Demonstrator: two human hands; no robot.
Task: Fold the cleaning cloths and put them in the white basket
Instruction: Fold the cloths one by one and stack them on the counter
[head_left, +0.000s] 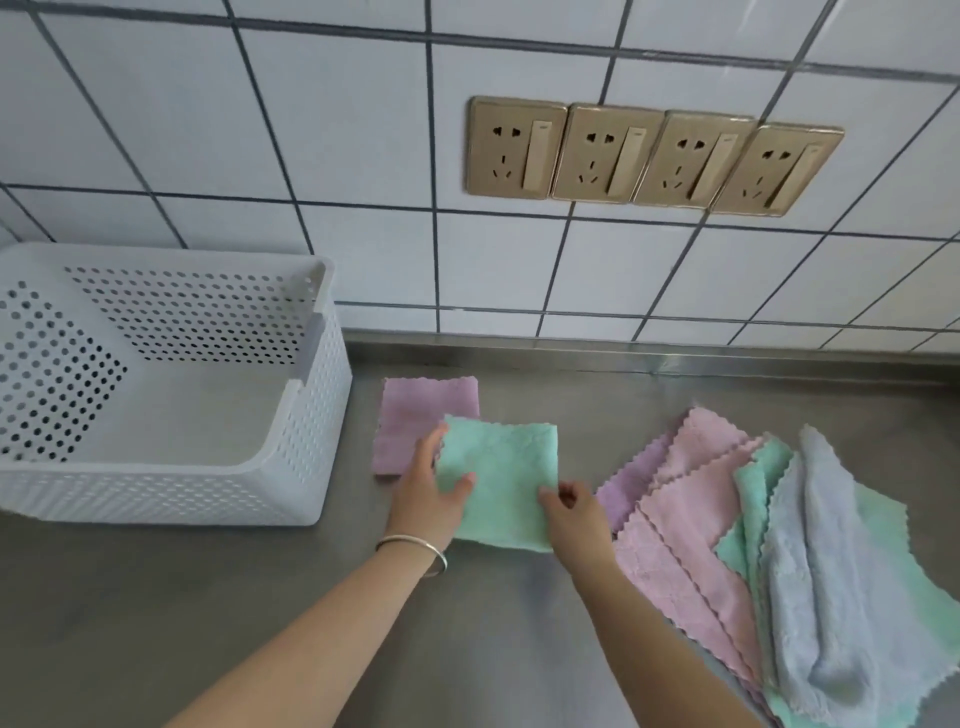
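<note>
Fingers (457, 480) of both hands are pinching the folded green cloth (501, 483) by its side edges, probably keeping the fold together for stacking on the purple cloth (415, 410) beside the basket (291, 499).

Kitchen: tiled wall (363, 156), steel counter (156, 597), socket row (649, 156).

Both hands (431, 499) (574, 512) — fingers pinched
</note>
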